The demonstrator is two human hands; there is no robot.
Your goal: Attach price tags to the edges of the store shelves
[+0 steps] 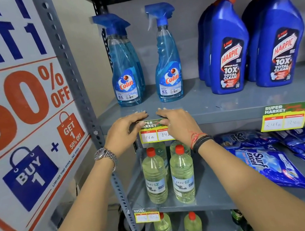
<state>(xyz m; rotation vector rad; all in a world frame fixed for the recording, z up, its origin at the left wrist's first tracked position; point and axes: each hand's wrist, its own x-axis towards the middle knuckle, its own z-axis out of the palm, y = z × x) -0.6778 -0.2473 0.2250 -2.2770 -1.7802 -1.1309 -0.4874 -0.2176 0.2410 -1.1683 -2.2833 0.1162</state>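
Note:
A green, yellow and red price tag (153, 133) lies against the front edge of the grey upper shelf (228, 111), below the Colin spray bottles (164, 56). My left hand (124, 132) presses its left top corner, and my right hand (177, 124) covers its right side. The fingers of both hands rest over the shelf lip, with the thumbs on the tag's green header. Handwritten prices show in the tag's white boxes. A second tag (284, 116) hangs on the same edge further right, and a third tag (146, 215) sits on the lower shelf edge.
Blue Harpic bottles (225, 47) stand on the upper shelf at right. Clear bottles with red caps (182, 173) and blue Surf Excel packs (268, 162) fill the middle shelf. A large "50% OFF" poster (15, 119) and a perforated grey upright (70, 68) are on the left.

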